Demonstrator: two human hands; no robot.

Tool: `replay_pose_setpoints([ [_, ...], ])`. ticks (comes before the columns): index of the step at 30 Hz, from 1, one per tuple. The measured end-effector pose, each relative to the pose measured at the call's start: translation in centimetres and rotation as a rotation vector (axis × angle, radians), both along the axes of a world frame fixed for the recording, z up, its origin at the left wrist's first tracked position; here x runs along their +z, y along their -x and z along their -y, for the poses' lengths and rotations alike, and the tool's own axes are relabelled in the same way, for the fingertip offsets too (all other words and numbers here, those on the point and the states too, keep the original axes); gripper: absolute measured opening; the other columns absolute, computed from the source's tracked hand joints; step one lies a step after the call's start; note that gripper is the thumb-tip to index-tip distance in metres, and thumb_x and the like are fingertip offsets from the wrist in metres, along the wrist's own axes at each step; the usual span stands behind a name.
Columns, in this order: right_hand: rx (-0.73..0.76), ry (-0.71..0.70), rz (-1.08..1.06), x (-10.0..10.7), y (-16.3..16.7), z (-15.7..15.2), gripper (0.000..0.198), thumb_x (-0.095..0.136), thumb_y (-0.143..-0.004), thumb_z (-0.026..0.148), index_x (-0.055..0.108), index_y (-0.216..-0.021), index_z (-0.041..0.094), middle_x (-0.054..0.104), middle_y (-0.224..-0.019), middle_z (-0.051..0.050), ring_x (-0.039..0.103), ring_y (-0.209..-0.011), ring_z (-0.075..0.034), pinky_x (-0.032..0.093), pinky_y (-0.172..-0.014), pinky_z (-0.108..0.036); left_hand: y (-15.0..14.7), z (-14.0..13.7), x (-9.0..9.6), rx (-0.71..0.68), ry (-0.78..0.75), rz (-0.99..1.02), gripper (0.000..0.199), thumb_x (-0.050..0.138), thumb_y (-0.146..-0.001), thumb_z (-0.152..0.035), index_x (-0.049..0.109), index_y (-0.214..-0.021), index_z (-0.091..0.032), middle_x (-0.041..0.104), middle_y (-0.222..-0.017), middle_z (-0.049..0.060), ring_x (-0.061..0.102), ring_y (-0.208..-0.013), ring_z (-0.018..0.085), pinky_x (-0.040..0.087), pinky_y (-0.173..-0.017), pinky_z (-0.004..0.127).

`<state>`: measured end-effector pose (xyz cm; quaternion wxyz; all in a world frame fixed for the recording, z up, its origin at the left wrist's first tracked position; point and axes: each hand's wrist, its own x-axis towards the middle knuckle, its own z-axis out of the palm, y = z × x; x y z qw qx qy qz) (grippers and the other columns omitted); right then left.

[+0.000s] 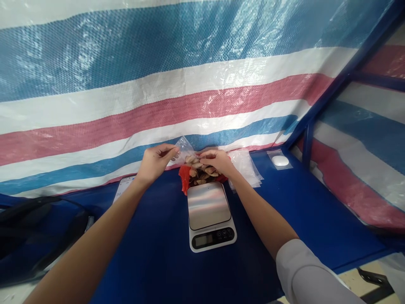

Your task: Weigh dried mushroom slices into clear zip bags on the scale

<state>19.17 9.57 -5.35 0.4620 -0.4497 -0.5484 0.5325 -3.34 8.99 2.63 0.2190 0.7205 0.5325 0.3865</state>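
My left hand (158,160) pinches the edge of a small clear plastic bag (185,150) between thumb and fingers. My right hand (218,161) is at the right side of the pile, its fingers closed over brown dried slices (202,172); what they grip, if anything, is hidden. The slices lie heaped in an opened red plastic bag (184,177). Just in front of this bag stands a kitchen scale (209,207) with a bare metal plate, and I cannot read its display.
Several clear plastic bags (245,166) lie right of the pile. Farther right is a white oval object (280,161) in a clear bag. A phone (124,185) lies behind my left forearm on the blue table (152,253). A dark strapped item (34,236) is at left; a striped tarp (158,105) hangs behind.
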Motion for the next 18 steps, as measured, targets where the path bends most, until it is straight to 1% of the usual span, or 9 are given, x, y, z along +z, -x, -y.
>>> replay_pose_setpoints([
  [2, -0.013, -0.043, 0.045, -0.19, -0.07, -0.12, 0.018, 0.073, -0.077, 0.027, 0.076, -0.093, 0.019, 0.077, -0.092, -0.003, 0.068, -0.069, -0.015, 0.051, -0.049, -0.022, 0.14, 0.11, 0.11, 0.007, -0.003, -0.009, 0.041, 0.067, -0.081, -0.06, 0.076, -0.085, -0.02, 0.077, -0.079, 0.006, 0.072, -0.075, 0.022, 0.057, -0.072, 0.031],
  [3, -0.036, -0.08, 0.096, -0.26, -0.1, -0.17, 0.017, 0.072, -0.078, 0.026, 0.076, -0.093, 0.02, 0.077, -0.094, -0.003, 0.069, -0.071, -0.016, 0.052, -0.052, -0.023, 0.18, 0.17, 0.13, 0.009, -0.006, -0.012, 0.041, 0.067, -0.082, -0.06, 0.076, -0.085, -0.02, 0.076, -0.077, 0.005, 0.071, -0.073, 0.021, 0.057, -0.071, 0.031],
  [6, -0.127, -0.21, 0.271, -0.29, -0.02, -0.19, 0.01, 0.07, -0.08, 0.022, 0.076, -0.088, 0.023, 0.078, -0.101, -0.001, 0.071, -0.082, -0.017, 0.057, -0.07, -0.028, 0.1, 0.35, 0.07, 0.007, -0.012, -0.021, 0.04, 0.065, -0.083, -0.059, 0.075, -0.084, -0.02, 0.076, -0.075, 0.005, 0.069, -0.067, 0.02, 0.056, -0.065, 0.03],
  [8, -0.168, -0.268, 0.345, -0.14, 0.15, -0.03, 0.007, 0.071, -0.081, 0.022, 0.076, -0.086, 0.024, 0.078, -0.1, -0.001, 0.071, -0.086, -0.019, 0.057, -0.079, -0.031, -0.03, 0.44, 0.01, -0.002, -0.012, -0.02, 0.04, 0.064, -0.084, -0.059, 0.075, -0.084, -0.02, 0.075, -0.075, 0.005, 0.068, -0.066, 0.019, 0.056, -0.064, 0.03],
  [10, -0.147, -0.256, 0.335, 0.04, 0.31, 0.19, 0.007, 0.07, -0.084, 0.026, 0.076, -0.086, 0.022, 0.078, -0.091, -0.002, 0.07, -0.08, -0.019, 0.057, -0.074, -0.031, -0.13, 0.44, -0.07, -0.006, -0.009, -0.003, 0.041, 0.064, -0.083, -0.059, 0.075, -0.085, -0.02, 0.076, -0.076, 0.005, 0.069, -0.067, 0.019, 0.057, -0.066, 0.03],
  [13, -0.039, -0.108, 0.196, 0.23, 0.32, 0.41, 0.015, 0.069, -0.086, 0.03, 0.076, -0.093, 0.02, 0.075, -0.077, -0.004, 0.068, -0.067, -0.018, 0.053, -0.055, -0.027, -0.09, 0.32, -0.22, -0.014, -0.004, 0.011, 0.044, 0.066, -0.081, -0.062, 0.076, -0.088, -0.02, 0.077, -0.08, 0.005, 0.07, -0.072, 0.021, 0.058, -0.069, 0.03],
  [14, -0.022, -0.058, 0.161, 0.24, 0.25, 0.42, 0.016, 0.07, -0.085, 0.03, 0.076, -0.095, 0.019, 0.074, -0.075, -0.003, 0.068, -0.065, -0.018, 0.052, -0.051, -0.026, -0.04, 0.3, -0.26, -0.02, -0.002, 0.003, 0.045, 0.067, -0.08, -0.063, 0.076, -0.088, -0.02, 0.077, -0.081, 0.006, 0.071, -0.074, 0.021, 0.058, -0.07, 0.031],
  [16, -0.035, -0.018, 0.151, 0.2, 0.04, 0.33, 0.016, 0.074, -0.082, 0.03, 0.077, -0.094, 0.02, 0.075, -0.078, -0.004, 0.069, -0.067, -0.019, 0.052, -0.049, -0.025, 0.05, 0.32, -0.3, -0.029, 0.003, -0.022, 0.046, 0.068, -0.078, -0.065, 0.076, -0.086, -0.02, 0.078, -0.083, 0.006, 0.071, -0.076, 0.022, 0.058, -0.07, 0.031],
  [18, -0.056, -0.048, 0.172, 0.09, -0.2, 0.13, 0.015, 0.076, -0.08, 0.03, 0.078, -0.091, 0.021, 0.077, -0.09, -0.005, 0.071, -0.071, -0.019, 0.053, -0.05, -0.024, 0.07, 0.43, -0.26, -0.022, 0.004, -0.032, 0.045, 0.067, -0.079, -0.064, 0.076, -0.085, -0.021, 0.078, -0.082, 0.006, 0.071, -0.075, 0.022, 0.058, -0.07, 0.031],
])
